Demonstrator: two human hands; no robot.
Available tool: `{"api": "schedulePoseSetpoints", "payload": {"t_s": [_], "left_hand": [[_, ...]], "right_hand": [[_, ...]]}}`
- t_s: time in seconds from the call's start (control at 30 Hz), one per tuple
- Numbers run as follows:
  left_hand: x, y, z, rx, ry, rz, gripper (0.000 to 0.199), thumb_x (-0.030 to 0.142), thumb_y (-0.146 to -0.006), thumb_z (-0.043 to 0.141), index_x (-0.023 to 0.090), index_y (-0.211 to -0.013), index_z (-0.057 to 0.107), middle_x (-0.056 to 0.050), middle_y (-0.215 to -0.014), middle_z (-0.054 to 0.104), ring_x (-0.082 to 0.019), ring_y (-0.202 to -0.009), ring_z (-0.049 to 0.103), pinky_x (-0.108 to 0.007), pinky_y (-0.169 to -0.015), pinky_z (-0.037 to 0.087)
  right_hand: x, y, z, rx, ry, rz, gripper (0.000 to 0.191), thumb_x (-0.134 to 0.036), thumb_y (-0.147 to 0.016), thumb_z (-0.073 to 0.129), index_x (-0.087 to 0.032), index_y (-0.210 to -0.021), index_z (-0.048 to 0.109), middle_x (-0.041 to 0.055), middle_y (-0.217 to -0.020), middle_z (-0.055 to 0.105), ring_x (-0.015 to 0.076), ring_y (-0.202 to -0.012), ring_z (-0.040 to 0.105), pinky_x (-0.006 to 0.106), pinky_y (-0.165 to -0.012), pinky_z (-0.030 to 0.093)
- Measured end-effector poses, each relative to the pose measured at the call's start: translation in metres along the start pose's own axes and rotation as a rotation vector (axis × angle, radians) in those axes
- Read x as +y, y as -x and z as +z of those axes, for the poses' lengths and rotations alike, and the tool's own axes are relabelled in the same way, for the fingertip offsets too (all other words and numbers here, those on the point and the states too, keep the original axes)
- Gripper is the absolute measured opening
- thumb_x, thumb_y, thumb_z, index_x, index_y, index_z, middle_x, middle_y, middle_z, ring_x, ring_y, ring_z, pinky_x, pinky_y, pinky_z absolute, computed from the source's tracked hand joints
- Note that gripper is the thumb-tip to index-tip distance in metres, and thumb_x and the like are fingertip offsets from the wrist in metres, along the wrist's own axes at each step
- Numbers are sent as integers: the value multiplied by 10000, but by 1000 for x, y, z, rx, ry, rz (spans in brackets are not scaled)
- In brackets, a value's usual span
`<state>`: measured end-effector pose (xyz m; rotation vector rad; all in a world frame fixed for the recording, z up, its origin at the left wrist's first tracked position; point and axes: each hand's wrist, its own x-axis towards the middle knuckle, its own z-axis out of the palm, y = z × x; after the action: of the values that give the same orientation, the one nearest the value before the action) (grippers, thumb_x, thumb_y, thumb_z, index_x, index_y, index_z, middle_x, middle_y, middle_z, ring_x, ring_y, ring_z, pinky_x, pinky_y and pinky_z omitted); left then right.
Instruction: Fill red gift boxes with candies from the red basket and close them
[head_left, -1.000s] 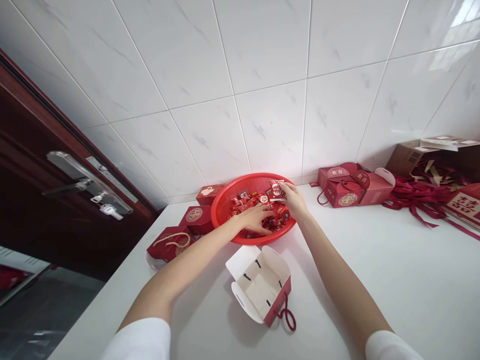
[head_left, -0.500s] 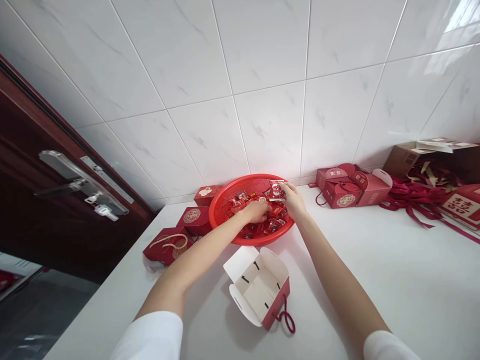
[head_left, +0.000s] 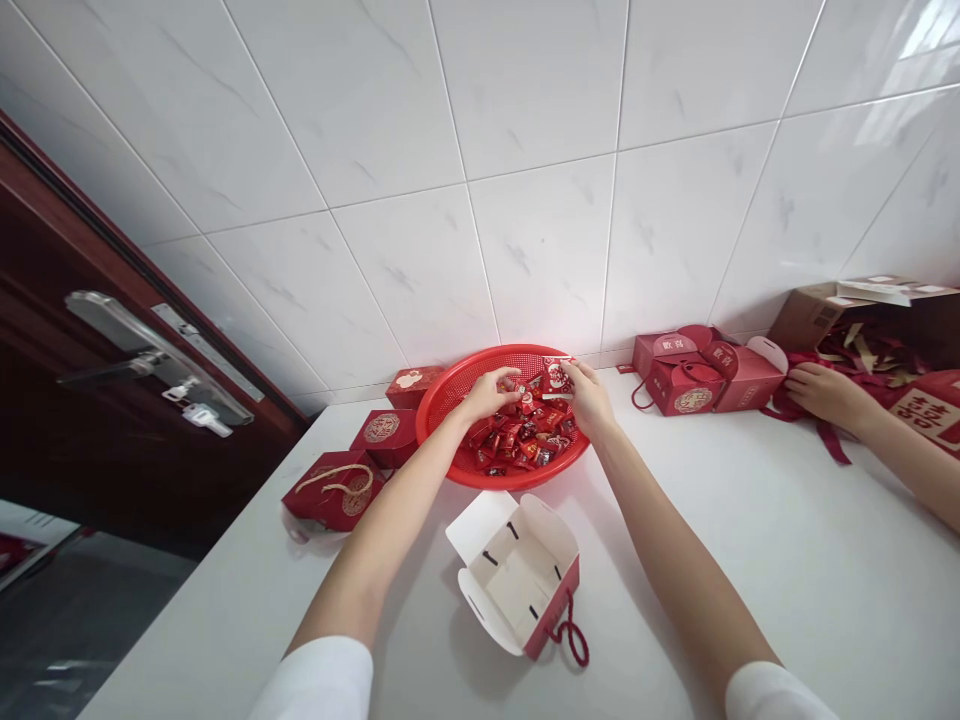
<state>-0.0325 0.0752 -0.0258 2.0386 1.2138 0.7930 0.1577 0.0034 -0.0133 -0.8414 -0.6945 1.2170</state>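
A red plastic basket (head_left: 442, 455) by the wall holds many red-wrapped candies (head_left: 525, 435). Over its middle is my left hand (head_left: 491, 392), its fingers curved and apart above the candies, with nothing gripped that shows. At the basket's right rim my right hand (head_left: 589, 397) pinches a red and white packet (head_left: 556, 377). Nearer to me a red box with a white inside (head_left: 517, 575) stands open on the table. Its flaps are spread, nothing lies in it, and a dark red cord (head_left: 574, 640) hangs from its right side.
Closed red boxes stand left of the basket (head_left: 334, 490) and right of it (head_left: 690, 385). Another person's hand (head_left: 832, 395) is on dark red ribbons at the right, near a cardboard box (head_left: 802, 315). A door (head_left: 90, 420) is at the left.
My left hand has lifted from the candies and moved slightly up and left, its fingers now apart. Another person's hand has come in from the right onto the ribbons.
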Motion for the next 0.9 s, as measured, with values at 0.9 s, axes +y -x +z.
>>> {"api": "schedulePoseSetpoints", "payload": {"t_s": [0.9], "left_hand": [[27, 9, 12, -139, 117, 29, 403, 274, -895, 568, 162, -1276, 639, -76, -973, 753, -198, -845, 698, -315, -764, 552]], "right_hand": [[-9, 8, 2, -56, 101, 12, 272, -368, -608, 794, -228, -713, 586, -27, -714, 654, 159, -681, 627, 292, -613, 537]]}}
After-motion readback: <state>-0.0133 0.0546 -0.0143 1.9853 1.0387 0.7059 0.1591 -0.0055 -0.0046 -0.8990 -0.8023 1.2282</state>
